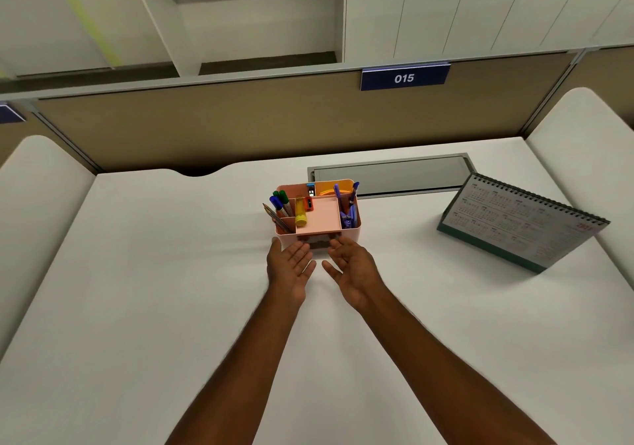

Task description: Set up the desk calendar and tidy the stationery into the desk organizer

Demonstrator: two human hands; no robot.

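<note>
Looks pretty much done from my end: the calendar [521, 228] stands propped up on the right, well apart from the organizer [319, 220], which sits mid-desk with pens [279, 201] in its compartments. My left hand [290, 268] and right hand [355, 268] are open at its front wall, holding nothing. No loose stationery in sight. There's loads of bare desk [137, 273] either side, and only the grey hatch [391, 173] just behind.

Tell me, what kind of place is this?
Probably a numbered study or office cubicle: a white desk, a blue sign reading 015 on the back panel, and open shelves above.
</note>
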